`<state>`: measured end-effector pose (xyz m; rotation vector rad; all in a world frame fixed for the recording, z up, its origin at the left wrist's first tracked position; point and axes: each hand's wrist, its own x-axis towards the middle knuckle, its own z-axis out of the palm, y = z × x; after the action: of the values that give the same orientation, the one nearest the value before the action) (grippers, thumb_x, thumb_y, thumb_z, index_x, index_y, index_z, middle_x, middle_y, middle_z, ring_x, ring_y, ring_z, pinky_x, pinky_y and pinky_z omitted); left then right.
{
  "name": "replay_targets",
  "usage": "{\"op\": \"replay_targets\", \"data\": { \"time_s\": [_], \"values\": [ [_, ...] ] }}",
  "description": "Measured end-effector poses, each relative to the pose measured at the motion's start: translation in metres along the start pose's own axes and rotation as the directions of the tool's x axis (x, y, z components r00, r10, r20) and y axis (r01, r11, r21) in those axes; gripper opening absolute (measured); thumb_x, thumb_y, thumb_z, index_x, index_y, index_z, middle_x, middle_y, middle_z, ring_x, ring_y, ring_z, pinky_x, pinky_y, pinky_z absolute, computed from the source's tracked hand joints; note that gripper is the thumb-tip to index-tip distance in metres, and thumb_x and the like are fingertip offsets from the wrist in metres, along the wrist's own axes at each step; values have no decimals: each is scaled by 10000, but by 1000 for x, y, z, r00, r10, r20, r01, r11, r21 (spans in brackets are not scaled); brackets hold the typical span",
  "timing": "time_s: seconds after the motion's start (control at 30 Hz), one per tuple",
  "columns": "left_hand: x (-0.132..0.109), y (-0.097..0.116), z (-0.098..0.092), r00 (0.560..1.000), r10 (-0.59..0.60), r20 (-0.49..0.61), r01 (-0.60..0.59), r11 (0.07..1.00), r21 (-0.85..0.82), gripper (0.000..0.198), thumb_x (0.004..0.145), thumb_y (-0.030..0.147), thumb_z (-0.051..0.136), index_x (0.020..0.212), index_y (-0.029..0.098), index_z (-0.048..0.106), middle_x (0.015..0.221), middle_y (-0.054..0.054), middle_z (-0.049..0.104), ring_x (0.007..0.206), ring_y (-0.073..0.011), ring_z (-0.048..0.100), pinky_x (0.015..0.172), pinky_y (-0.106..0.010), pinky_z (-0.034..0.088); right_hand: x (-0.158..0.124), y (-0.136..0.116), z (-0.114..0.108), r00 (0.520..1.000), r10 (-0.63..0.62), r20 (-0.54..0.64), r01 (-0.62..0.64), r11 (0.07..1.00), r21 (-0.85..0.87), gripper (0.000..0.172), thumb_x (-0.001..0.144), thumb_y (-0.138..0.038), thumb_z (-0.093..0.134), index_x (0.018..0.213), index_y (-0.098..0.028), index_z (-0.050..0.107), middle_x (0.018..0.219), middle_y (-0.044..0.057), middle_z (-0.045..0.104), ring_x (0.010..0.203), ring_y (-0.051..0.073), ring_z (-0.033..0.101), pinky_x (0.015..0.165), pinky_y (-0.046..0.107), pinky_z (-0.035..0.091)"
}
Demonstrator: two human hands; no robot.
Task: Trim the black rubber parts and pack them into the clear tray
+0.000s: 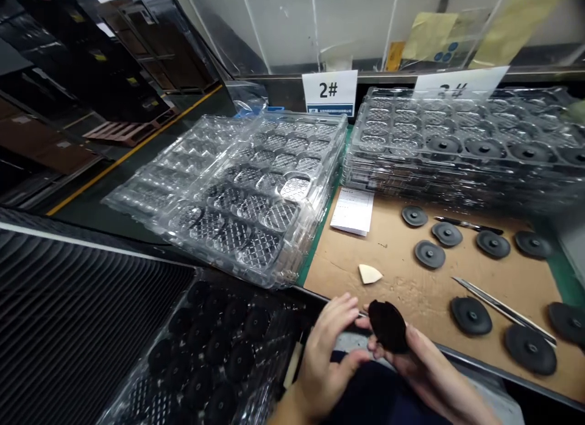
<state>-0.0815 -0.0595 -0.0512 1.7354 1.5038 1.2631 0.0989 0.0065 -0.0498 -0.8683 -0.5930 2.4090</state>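
Both left hand [326, 358] and right hand [423, 370], fingers [340, 309] curled closed on one black disc [388, 326].

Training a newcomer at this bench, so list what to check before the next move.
Black disc gripped in the right hand, left hand at its edge: ok.
Disc's hidden face: cannot tell.
Tray of black discs beside the hands: filled, ok.
Long tweezers on the cardboard mat: within reach, ok.
Loose cream wedge on the mat: not ok, possibly stray.

Cardboard-topped bench [411, 297] with black discs [470, 315]
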Motion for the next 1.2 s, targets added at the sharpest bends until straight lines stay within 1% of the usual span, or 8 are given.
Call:
{"op": "replay_targets", "data": {
  "time_s": [0.27,0.4,0.5,0.63,0.73,0.8,1.03,1.2],
  "values": [
    [30,15,28,966,-71,250,59,997,54,728,789,304,644,1404,271,256,1410,-93,439,1316,-233,373,1091,-426,332,-7,-3,-1,999,-1,45,-8,982,190,384,832,-516,569,1076,-237,669,1008,60,662,914,172,597,861,312,440],
    [36,17,33,949,-42,314,16,996,85,650,834,200,577,1402,307,279,1396,-57,470,1297,-211,399,1102,-412,309,-10,1,-2,990,-118,-72,111,989,-100,435,855,-463,560,1245,-272,522,1171,71,583,959,179,584,844,315,456],
    [34,19,32,957,-140,256,159,986,-53,651,789,196,643,1358,345,364,1366,-37,505,1262,-211,447,1086,-373,332,-4,-5,-11,979,-202,3,174,834,-524,623,840,-641,436,1304,-225,450,1053,95,613,848,186,617,762,316,498],
    [35,19,18,847,-497,190,496,607,-621,588,763,250,682,1289,326,428,1340,-65,521,1248,-269,475,1065,-412,352,30,-26,-35,959,-281,33,157,434,-887,654,881,-649,283,1263,-162,495,707,32,576,500,142,558,556,291,487],
    [39,17,5,745,-605,280,443,136,-886,457,856,338,556,1284,312,401,1311,-74,540,1207,-302,515,1025,-463,387,69,-34,-46,901,-428,-73,79,327,-942,484,880,-467,450,1250,-159,501,927,102,553,655,184,594,660,342,485],
    [41,15,1,709,-632,313,383,-28,-923,468,871,355,529,1308,307,372,1302,-73,547,1205,-292,520,1035,-429,382,89,-27,-45,876,-477,-65,68,256,-964,392,830,-367,537,1168,-170,563,1076,141,508,827,241,596,747,381,473],
    [43,11,2,665,-666,338,324,-151,-934,555,828,349,589,1329,299,356,1358,-107,504,1251,-287,473,1038,-367,386,70,23,-39,892,-429,143,232,162,-959,214,870,-253,460,1022,-245,611,962,55,632,924,212,594,838,338,470],
    [47,9,3,686,-632,361,382,-109,-918,552,754,335,671,1267,266,480,1325,-80,537,1202,-304,517,1001,-364,426,35,-8,-42,844,-537,-11,122,213,-969,232,900,-316,445,1090,-202,514,1006,65,638,861,186,613,740,296,499]
  ]
}}
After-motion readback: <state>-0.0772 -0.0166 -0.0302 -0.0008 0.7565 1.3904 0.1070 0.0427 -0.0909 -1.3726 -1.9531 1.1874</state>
